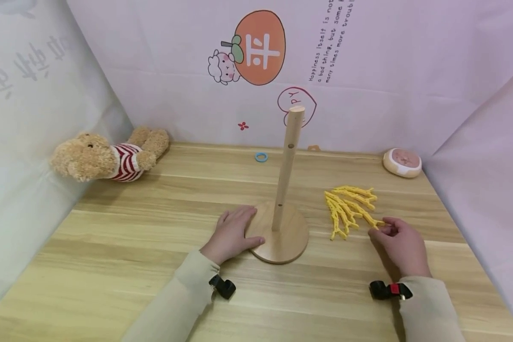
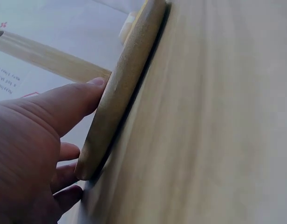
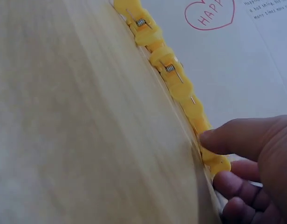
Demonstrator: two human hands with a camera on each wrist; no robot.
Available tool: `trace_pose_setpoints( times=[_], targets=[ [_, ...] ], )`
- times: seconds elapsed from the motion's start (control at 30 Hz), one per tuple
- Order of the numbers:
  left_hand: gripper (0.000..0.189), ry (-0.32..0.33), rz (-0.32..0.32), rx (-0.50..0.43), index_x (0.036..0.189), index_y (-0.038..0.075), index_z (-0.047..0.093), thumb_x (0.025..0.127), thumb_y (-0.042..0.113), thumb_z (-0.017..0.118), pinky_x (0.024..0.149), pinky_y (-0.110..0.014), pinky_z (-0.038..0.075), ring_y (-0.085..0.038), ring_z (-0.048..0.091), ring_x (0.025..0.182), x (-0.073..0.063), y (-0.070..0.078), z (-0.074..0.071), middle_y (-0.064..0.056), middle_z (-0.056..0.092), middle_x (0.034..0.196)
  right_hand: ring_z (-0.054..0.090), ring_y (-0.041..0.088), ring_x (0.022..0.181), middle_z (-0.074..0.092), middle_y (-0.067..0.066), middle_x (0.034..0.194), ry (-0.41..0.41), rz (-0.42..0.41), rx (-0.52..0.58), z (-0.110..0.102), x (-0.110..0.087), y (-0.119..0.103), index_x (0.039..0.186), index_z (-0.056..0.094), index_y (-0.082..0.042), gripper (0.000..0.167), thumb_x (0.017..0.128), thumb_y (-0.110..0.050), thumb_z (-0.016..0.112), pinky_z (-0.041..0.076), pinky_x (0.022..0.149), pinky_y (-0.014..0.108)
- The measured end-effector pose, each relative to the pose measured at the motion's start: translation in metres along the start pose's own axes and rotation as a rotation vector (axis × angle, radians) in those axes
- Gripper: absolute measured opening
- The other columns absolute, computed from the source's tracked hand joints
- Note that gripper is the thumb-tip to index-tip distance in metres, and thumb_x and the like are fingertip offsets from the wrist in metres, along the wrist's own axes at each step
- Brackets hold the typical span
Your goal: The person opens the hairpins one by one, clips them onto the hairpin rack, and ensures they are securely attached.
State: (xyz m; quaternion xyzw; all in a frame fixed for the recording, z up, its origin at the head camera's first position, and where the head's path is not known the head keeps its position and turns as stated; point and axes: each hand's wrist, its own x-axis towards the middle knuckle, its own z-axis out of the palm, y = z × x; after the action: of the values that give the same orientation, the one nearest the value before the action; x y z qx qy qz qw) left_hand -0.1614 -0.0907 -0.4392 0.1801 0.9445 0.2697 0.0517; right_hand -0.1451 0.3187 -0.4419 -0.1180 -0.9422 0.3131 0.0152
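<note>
The wooden stand (image 1: 285, 171) has an upright post with holes on a round base (image 1: 292, 240). My left hand (image 1: 232, 232) rests on the left side of this base, thumb on top and fingers spread along the edge. In the left wrist view, the thumb (image 2: 73, 100) touches the rim. To the right of the stand lies a fan of yellow clothes pegs (image 1: 344, 211), apparently joined in branching chains. With thumb and fingers, my right hand (image 1: 402, 244) pinches the near-right end of one chain. Metal springs show on these pegs (image 3: 181, 86) in the right wrist view.
On the left lies a teddy bear (image 1: 126, 161) in a striped top. A small blue ring (image 1: 261, 156) is near the back edge, behind the post. A rounded device (image 1: 403, 163) sits in the back right corner. Printed cloth walls (image 1: 367, 109) enclose the wooden table (image 1: 154, 237).
</note>
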Motion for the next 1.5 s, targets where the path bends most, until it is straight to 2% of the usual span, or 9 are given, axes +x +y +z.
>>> trace_pose_setpoints(
  times=[0.1, 0.2, 0.3, 0.47, 0.57, 0.73, 0.93, 1.1, 1.5],
  targets=[
    [0.083, -0.011, 0.015, -0.009, 0.152, 0.009, 0.043, 0.087, 0.049, 0.076, 0.12, -0.058, 0.012, -0.028, 0.032, 0.147, -0.003, -0.003, 0.001, -0.008, 0.041, 0.157, 0.058, 0.031, 0.093, 0.065, 0.019, 0.107, -0.004, -0.025, -0.051, -0.001, 0.001, -0.001, 0.133, 0.057, 0.006, 0.062, 0.094, -0.041, 0.067, 0.043, 0.073, 0.039],
    [0.084, -0.02, 0.048, -0.009, 0.153, 0.01, 0.042, 0.087, 0.052, 0.074, 0.12, -0.058, 0.011, -0.027, 0.03, 0.148, -0.004, -0.007, 0.002, -0.006, 0.04, 0.158, 0.058, 0.035, 0.099, 0.064, 0.024, 0.114, 0.01, -0.01, -0.017, -0.002, 0.0, 0.001, 0.133, 0.059, 0.004, 0.063, 0.094, -0.043, 0.067, 0.043, 0.077, 0.043],
    [0.096, -0.042, 0.067, 0.001, 0.156, 0.012, 0.037, 0.082, 0.059, 0.076, 0.121, -0.056, 0.007, -0.024, 0.025, 0.15, -0.004, -0.011, 0.001, -0.003, 0.034, 0.161, 0.06, 0.027, 0.1, 0.067, 0.022, 0.118, 0.054, 0.023, 0.076, -0.002, -0.001, 0.003, 0.135, 0.06, 0.0, 0.063, 0.093, -0.047, 0.068, 0.045, 0.077, 0.038],
    [0.122, -0.108, 0.088, 0.015, 0.16, 0.01, 0.027, 0.067, 0.067, 0.082, 0.121, -0.055, 0.002, -0.024, 0.016, 0.153, -0.007, -0.014, -0.002, -0.004, 0.022, 0.166, 0.061, -0.001, 0.08, 0.072, -0.009, 0.095, 0.16, 0.081, 0.315, 0.003, -0.001, 0.001, 0.133, 0.064, -0.005, 0.055, 0.091, -0.041, 0.073, 0.047, 0.065, 0.017],
    [0.124, -0.124, 0.093, 0.017, 0.16, 0.01, 0.025, 0.066, 0.068, 0.082, 0.121, -0.056, 0.001, -0.024, 0.014, 0.153, -0.006, -0.014, -0.003, -0.005, 0.02, 0.167, 0.06, 0.001, 0.075, 0.066, -0.017, 0.085, 0.21, 0.065, 0.446, 0.008, -0.003, -0.006, 0.13, 0.066, -0.005, 0.05, 0.09, -0.032, 0.077, 0.048, 0.06, 0.014],
    [0.124, -0.111, 0.068, 0.049, 0.161, 0.013, 0.024, 0.066, 0.07, 0.08, 0.121, -0.053, 0.001, -0.021, 0.015, 0.153, 0.0, -0.014, -0.001, -0.001, 0.021, 0.166, 0.059, 0.006, 0.073, 0.065, -0.009, 0.085, 0.212, -0.037, 0.529, 0.019, -0.007, -0.023, 0.126, 0.068, -0.002, 0.044, 0.09, -0.026, 0.078, 0.048, 0.058, 0.015],
    [0.12, -0.098, 0.047, 0.054, 0.16, 0.013, 0.027, 0.068, 0.068, 0.08, 0.122, -0.052, 0.004, -0.021, 0.018, 0.152, 0.003, -0.014, 0.0, -0.002, 0.024, 0.166, 0.059, 0.007, 0.068, 0.067, -0.006, 0.081, 0.118, -0.218, 0.498, 0.03, -0.017, -0.036, 0.117, 0.07, -0.001, 0.035, 0.09, -0.022, 0.078, 0.048, 0.057, 0.018],
    [0.118, -0.099, 0.054, 0.044, 0.16, 0.012, 0.027, 0.069, 0.067, 0.08, 0.122, -0.052, 0.004, -0.022, 0.019, 0.152, 0.002, -0.014, -0.002, -0.003, 0.024, 0.165, 0.054, 0.008, 0.066, 0.066, -0.004, 0.082, 0.085, -0.322, 0.407, 0.034, -0.022, -0.044, 0.112, 0.072, -0.006, 0.028, 0.09, -0.023, 0.078, 0.044, 0.052, 0.02],
    [0.118, -0.093, 0.061, 0.039, 0.159, 0.011, 0.029, 0.069, 0.065, 0.082, 0.122, -0.053, 0.005, -0.023, 0.02, 0.152, 0.003, -0.013, -0.001, -0.005, 0.026, 0.165, 0.048, 0.013, 0.058, 0.055, 0.002, 0.068, -0.008, -0.418, 0.314, 0.039, -0.027, -0.055, 0.106, 0.075, -0.012, 0.021, 0.089, -0.023, 0.079, 0.041, 0.047, 0.025]
  ],
)
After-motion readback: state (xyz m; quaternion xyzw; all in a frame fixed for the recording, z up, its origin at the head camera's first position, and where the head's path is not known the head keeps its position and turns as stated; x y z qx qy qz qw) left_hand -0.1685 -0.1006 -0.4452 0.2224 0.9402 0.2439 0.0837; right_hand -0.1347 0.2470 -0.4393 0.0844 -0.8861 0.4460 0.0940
